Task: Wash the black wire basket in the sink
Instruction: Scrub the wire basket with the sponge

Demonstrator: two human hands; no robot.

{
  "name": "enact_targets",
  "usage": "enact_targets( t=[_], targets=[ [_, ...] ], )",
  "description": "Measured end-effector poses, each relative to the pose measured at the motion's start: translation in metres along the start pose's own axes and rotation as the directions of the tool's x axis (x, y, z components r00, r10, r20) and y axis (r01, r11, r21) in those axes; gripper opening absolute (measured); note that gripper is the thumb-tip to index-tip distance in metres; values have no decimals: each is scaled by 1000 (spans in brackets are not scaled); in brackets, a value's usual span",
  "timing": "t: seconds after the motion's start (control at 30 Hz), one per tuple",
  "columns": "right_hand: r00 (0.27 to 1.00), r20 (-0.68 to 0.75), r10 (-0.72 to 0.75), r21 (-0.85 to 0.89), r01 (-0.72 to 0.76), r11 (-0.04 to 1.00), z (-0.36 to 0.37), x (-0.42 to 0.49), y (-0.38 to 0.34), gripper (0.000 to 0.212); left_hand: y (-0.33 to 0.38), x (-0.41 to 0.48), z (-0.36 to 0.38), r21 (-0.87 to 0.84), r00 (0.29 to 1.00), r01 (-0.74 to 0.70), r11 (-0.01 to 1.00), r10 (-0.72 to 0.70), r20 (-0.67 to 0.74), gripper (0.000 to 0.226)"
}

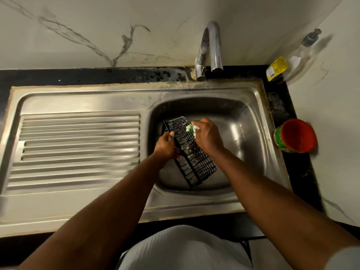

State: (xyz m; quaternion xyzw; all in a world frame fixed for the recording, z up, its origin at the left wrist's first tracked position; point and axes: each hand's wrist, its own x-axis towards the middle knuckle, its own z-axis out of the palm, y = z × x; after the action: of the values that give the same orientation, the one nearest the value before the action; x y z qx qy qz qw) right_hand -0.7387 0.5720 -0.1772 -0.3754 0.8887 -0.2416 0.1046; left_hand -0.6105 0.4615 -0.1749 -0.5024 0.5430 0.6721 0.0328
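Basket (194, 158) is held tilted inside the sink (251, 133), far end toward 11 o'clock. Its 9 o'clock rim is gripped by the left hand (165, 146). A green sponge (190, 128) is pinched by the right hand (207, 136) at the far end. Wires are best scrubbed lengthwise.

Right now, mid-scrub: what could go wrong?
1. The left hand grips the basket by one side rim only; if the wires are soapy, it may slip and bang into the sink.
2. The right hand presses the scrubber onto thin wires; fingers or scrubber could snag in the gaps.
3. The cup stands on the counter close by the sink's right rim; a wide elbow swing might knock it.
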Motion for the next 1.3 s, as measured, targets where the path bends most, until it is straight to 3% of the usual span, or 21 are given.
enact_targets(
  t=[0.07,0.27,0.33,0.43,0.5,0.57,0.67,0.73,0.93,1.0,1.1,1.17,1.3],
  targets=[
    [1000,-2,26,-7,-26,1000,3,-2,-11,35,0,1,2,6,1000,-14,1000,14,-2,34],
    [965,155,-213,28,212,977,5,-29,-37,38,-8,5,-1,18,998,-60,998,60,-14,27],
    [982,108,-153,-3,154,988,1,-21,-19,37,-2,3,-2,28,999,-50,998,51,-11,27],
    [994,-9,111,-23,-111,994,-2,-18,1,36,-4,5,0,19,999,-43,999,43,-21,21],
    [988,-35,151,14,-151,988,0,-31,3,34,-3,3,1,17,998,-47,999,47,-30,22],
    [997,-41,66,54,-64,996,3,-48,-5,35,-4,4,2,18,999,-42,999,43,-32,23],
    [973,113,-200,82,191,978,5,-71,-26,30,-10,11,3,72,995,-65,995,70,-73,29],
    [938,195,-286,52,281,958,1,-69,-25,28,-15,15,4,109,992,-68,992,79,-99,33],
    [998,55,0,-15,1,1000,-17,-56,14,37,-5,3,6,39,995,-38,999,42,-86,23],
    [996,72,-45,5,45,999,-10,-71,0,39,-6,4,7,58,993,-40,998,46,-108,28],
    [952,195,-237,38,234,972,-6,-95,-21,38,-12,10,7,158,986,-60,986,83,-146,42],
    [944,223,-242,22,244,970,-13,-92,-13,37,-11,10,5,142,988,-65,988,84,-131,40],
    [996,56,71,-40,-69,997,-23,-81,34,31,-4,2,4,77,993,-42,996,50,-103,24]
  ],
)
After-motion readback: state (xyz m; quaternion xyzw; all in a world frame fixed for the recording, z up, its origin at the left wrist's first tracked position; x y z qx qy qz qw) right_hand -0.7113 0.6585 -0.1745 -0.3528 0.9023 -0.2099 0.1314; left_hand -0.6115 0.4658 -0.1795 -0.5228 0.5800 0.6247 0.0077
